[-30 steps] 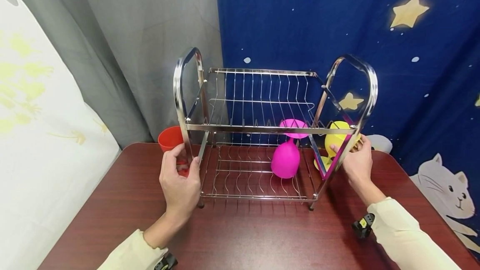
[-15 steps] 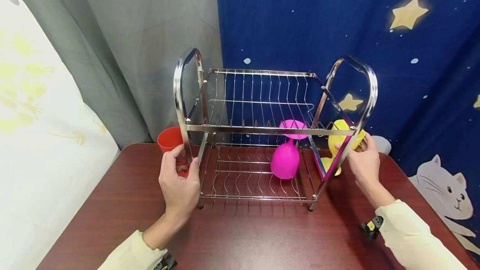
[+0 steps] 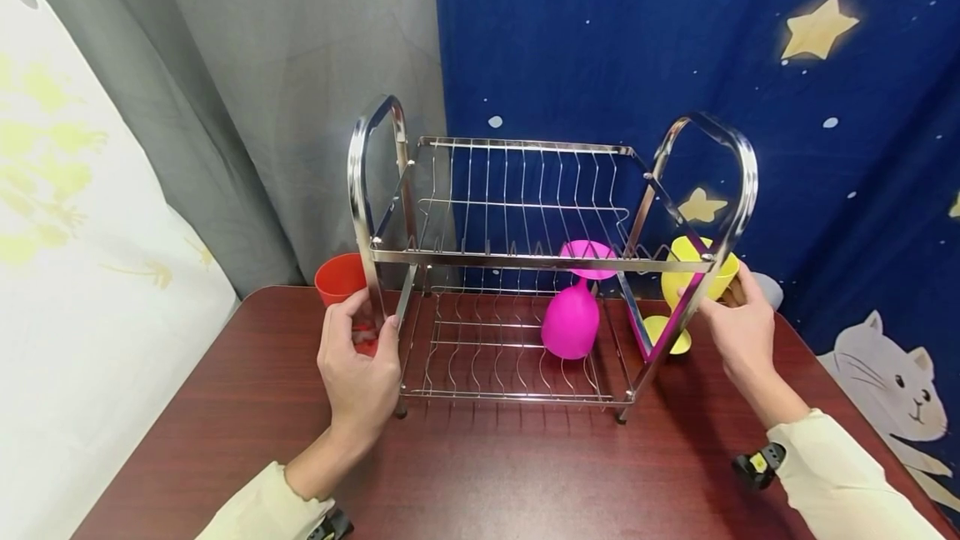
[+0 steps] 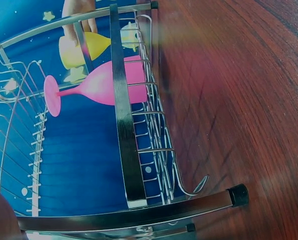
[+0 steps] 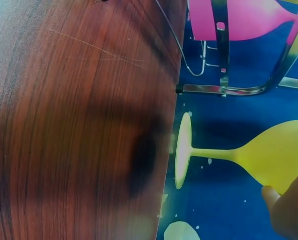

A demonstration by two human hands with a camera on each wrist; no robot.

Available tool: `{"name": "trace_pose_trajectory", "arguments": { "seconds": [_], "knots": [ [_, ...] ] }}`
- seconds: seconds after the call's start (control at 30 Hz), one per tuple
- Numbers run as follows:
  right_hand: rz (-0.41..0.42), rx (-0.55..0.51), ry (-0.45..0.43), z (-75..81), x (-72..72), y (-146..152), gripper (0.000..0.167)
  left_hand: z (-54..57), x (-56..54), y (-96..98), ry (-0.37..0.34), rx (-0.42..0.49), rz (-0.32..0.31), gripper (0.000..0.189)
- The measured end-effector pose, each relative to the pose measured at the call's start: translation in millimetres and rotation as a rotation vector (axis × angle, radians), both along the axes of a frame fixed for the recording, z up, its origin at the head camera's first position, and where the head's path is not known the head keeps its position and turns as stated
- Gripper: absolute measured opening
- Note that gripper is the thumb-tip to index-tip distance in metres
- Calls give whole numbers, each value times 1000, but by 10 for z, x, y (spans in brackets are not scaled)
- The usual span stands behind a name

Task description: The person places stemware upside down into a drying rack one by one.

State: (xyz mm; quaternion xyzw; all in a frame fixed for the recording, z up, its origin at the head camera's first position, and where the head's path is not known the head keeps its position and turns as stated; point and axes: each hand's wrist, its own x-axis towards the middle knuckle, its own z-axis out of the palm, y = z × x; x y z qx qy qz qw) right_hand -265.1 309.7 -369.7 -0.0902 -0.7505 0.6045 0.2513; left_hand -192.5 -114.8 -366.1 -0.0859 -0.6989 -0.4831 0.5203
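A two-tier metal dish rack (image 3: 517, 258) stands on the table. My left hand (image 3: 360, 373) grips its left post, thumb on the inner side and fingers behind. Just beyond that hand is a red cup (image 3: 341, 276), its lower part mostly hidden. On the rack's lower tier, toward the right, a magenta goblet (image 3: 572, 323) rests upside down. Outside the rack's right side, my right hand (image 3: 742, 327) holds a yellow goblet (image 5: 284, 150) by its bowl, foot down. Whether its foot touches the table I cannot tell.
The dark red wooden table (image 3: 510, 473) ends at a back edge just behind the rack. A grey curtain (image 3: 300, 65) and a blue star-patterned curtain (image 3: 570, 40) hang there. The rack's right handle (image 3: 742, 165) rises close to the right hand.
My right hand has moved right with the yellow goblet, away from the rack's right side. The left hand, rack, red cup and magenta goblet have stayed in place.
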Motion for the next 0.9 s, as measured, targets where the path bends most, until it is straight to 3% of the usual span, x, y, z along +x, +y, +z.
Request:
{"name": "trace_pose_trajectory", "arguments": {
  "seconds": [0.17,0.43,0.67,0.9],
  "knots": [
    [46,-106,51,14,36,16,69,-8,9,-6,-2,2,1,38],
    [120,-155,103,82,100,29,73,-15,3,-17,6,3,-5,39],
    [234,-307,196,118,133,45,72,-14,-6,-21,5,0,-14,39],
    [332,-421,233,149,172,112,74,-14,-7,-15,-1,-3,-17,39]
  ]
}}
